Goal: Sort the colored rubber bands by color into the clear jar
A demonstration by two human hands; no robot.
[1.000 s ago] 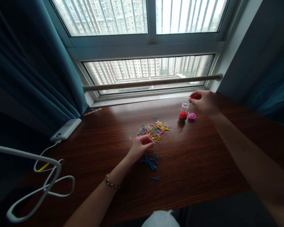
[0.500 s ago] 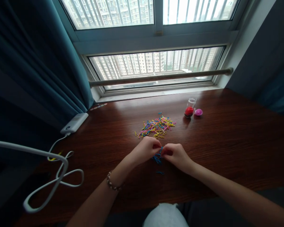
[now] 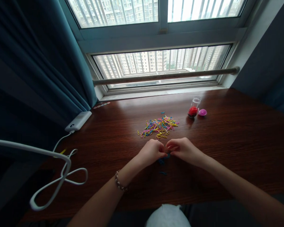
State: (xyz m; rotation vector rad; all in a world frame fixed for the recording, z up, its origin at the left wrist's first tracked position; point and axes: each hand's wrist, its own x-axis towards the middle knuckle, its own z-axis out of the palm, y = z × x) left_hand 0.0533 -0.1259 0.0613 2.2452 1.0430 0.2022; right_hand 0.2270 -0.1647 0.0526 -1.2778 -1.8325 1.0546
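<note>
Both hands meet low over the middle of the brown table. My left hand (image 3: 153, 152), a braided bracelet on its wrist, pinches a blue rubber band (image 3: 168, 155) at its fingertips. My right hand (image 3: 183, 150) faces it with thumb and fingers closed around the same small blue piece; fingers partly hide it, and it is blurred. Just below the fingertips lies a small cluster of blue rubber bands (image 3: 161, 161), with a separate blue band (image 3: 163, 173) nearer to me. Beyond my hands spreads a loose pile of pink, yellow and blue rubber bands (image 3: 159, 126).
A clear jar (image 3: 196, 101) holding red rubber bands stands at the back right, a pink lid (image 3: 202, 112) beside it. On the left are a white power strip (image 3: 79, 121) and a looped white cable (image 3: 67, 170). A barred window rises behind the table (image 3: 227, 135).
The view has shifted slightly, so everything sits a little further right. My fingertips have turned, and the blue band between them now shows lower, beneath the fingers.
</note>
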